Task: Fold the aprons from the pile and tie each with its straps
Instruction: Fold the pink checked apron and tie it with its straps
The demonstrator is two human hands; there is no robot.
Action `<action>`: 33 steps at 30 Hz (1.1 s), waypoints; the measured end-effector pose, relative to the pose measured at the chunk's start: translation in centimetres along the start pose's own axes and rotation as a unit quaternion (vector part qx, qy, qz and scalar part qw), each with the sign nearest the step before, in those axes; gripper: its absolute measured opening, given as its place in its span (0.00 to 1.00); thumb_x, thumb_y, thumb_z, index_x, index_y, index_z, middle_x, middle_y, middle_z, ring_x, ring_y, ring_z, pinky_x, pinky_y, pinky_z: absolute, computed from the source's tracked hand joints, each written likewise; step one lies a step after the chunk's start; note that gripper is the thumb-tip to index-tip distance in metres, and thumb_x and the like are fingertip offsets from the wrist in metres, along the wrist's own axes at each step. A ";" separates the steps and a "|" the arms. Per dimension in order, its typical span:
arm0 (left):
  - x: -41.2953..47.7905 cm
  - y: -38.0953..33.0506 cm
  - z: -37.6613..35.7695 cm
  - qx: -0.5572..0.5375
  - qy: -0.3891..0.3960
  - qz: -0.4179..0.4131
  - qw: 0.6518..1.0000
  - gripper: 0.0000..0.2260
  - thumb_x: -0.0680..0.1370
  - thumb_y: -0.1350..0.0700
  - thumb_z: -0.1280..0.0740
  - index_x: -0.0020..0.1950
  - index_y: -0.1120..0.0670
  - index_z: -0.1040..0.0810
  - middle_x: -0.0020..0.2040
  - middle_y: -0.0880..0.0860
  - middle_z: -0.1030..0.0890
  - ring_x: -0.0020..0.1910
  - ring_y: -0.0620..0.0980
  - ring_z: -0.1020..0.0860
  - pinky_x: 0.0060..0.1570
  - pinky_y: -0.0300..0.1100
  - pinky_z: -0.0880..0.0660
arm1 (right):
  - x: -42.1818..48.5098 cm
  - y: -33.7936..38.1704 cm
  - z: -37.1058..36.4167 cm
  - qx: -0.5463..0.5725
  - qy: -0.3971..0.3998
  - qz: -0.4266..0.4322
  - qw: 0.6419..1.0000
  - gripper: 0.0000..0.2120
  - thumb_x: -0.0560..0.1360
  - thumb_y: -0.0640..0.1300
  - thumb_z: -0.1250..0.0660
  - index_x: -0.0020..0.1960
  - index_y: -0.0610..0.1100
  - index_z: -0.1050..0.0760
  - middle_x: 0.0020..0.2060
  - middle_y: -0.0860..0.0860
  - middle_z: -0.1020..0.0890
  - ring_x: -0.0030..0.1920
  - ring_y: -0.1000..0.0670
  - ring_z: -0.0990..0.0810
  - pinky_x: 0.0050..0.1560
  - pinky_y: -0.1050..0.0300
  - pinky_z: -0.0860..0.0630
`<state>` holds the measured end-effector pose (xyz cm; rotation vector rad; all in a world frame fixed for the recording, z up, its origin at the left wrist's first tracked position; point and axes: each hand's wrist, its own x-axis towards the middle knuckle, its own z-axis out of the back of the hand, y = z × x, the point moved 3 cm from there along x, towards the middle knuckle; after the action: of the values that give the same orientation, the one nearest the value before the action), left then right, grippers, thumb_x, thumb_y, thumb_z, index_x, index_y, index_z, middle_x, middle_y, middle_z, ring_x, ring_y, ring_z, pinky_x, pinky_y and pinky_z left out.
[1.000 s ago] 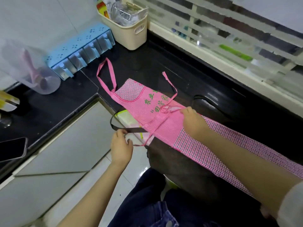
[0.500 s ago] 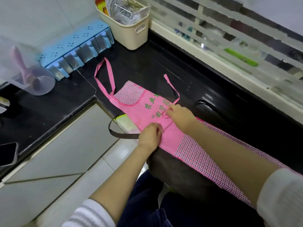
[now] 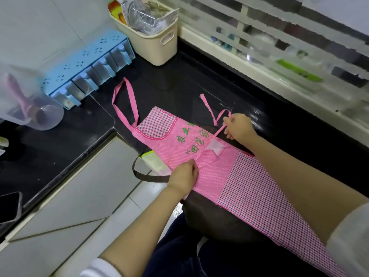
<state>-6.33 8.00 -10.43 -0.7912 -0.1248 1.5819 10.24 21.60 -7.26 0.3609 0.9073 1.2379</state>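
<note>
A pink apron (image 3: 211,172) folded into a long strip lies across the black counter (image 3: 179,82), its checked bib with green lettering toward the far left and its neck loop (image 3: 124,104) spread on the counter. My left hand (image 3: 184,177) pinches a pink strap at the strip's near edge. My right hand (image 3: 237,126) grips the other pink strap (image 3: 218,118) at the far edge, its loose end pointing away. The two straps cross over the middle of the strip. A dark apron (image 3: 223,218) lies beneath, hanging off the counter edge.
A beige basket (image 3: 157,47) of packets stands at the back by the window sill. A blue spice rack (image 3: 87,70) sits at the left against the wall, with a clear jug (image 3: 30,104) beside it. A phone (image 3: 9,206) lies at the far left. A dark strap loop (image 3: 143,175) hangs off the counter edge.
Both hands brought the straps over the strip's middle, then drew apart: my right hand pulled its strap to the far side, my left hand stayed at the near edge.
</note>
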 end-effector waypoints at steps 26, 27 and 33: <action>-4.6 -0.9 -1.1 0.271 -0.045 -0.081 0.958 0.29 0.76 0.64 0.40 0.76 0.55 0.43 0.76 0.56 0.41 0.75 0.57 0.42 0.71 0.53 0.43 | -10.0 -5.1 -4.9 -0.423 0.100 0.295 0.851 0.34 0.77 0.33 0.47 0.77 0.43 0.60 0.77 0.46 0.55 0.77 0.45 0.56 0.76 0.50 0.55; -4.7 -0.9 -1.5 0.284 -0.004 -0.062 0.957 0.26 0.80 0.62 0.45 0.77 0.54 0.47 0.77 0.53 0.46 0.76 0.55 0.46 0.72 0.50 0.48 | -10.3 -5.7 -4.8 -0.422 0.101 0.288 0.853 0.33 0.78 0.34 0.47 0.77 0.42 0.61 0.77 0.46 0.55 0.77 0.45 0.56 0.76 0.50 0.55; -4.8 -2.2 -2.0 0.322 0.050 0.006 0.946 0.26 0.80 0.61 0.46 0.77 0.58 0.50 0.77 0.55 0.49 0.75 0.56 0.46 0.72 0.52 0.48 | -13.6 -8.7 -1.7 -0.407 0.100 0.254 0.872 0.33 0.78 0.34 0.48 0.77 0.43 0.61 0.77 0.45 0.57 0.76 0.44 0.58 0.75 0.50 0.57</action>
<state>-3.59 3.36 -8.86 -0.3519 0.4537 1.4619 13.98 5.91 -8.93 -0.2357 0.3823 2.0489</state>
